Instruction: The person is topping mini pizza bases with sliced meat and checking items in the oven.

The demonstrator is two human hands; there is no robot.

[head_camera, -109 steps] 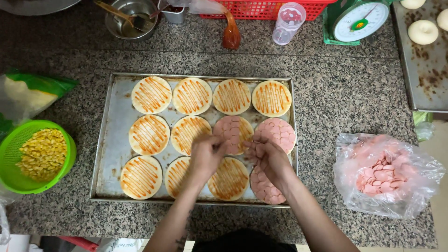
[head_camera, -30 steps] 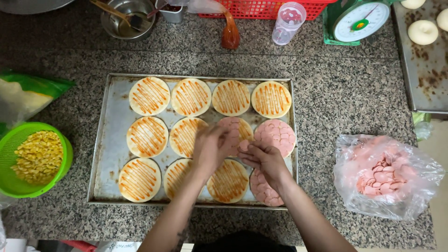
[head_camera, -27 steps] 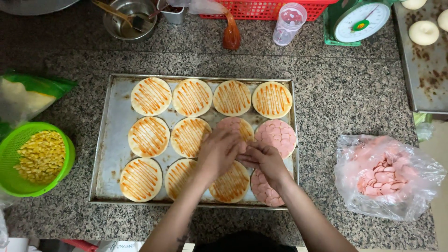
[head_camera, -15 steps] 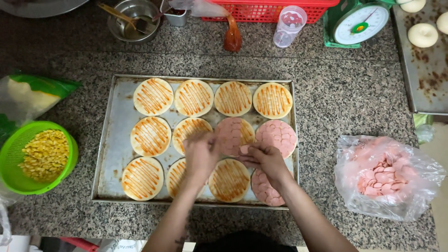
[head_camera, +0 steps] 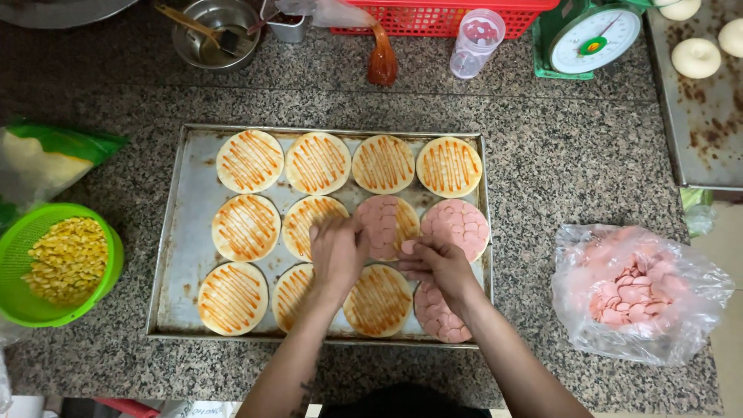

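Observation:
A metal baking tray (head_camera: 179, 232) holds several small round dough bases striped with red sauce. Three bases on its right side carry pink sausage slices; the middle one (head_camera: 385, 224) is partly covered. My left hand (head_camera: 337, 252) hovers over that base's left edge, fingers bunched and pointing down. Just to the right, my right hand (head_camera: 432, 266) is curled around a small stack of pink sausage slices (head_camera: 408, 248). Whether my left fingers pinch a slice is hidden.
A clear bag of sausage slices (head_camera: 639, 292) lies right of the tray. A green colander of corn (head_camera: 63, 261) and a bag of shredded cheese (head_camera: 40, 158) sit left. Behind: sauce bag (head_camera: 381, 60), metal bowl (head_camera: 215, 32), plastic cup (head_camera: 475, 42), green scale (head_camera: 590, 34), red basket (head_camera: 441, 15).
More sausage slices lie on the middle base than 3.6 s ago. My left hand has shifted slightly left and down over the base; my right hand stays beside it.

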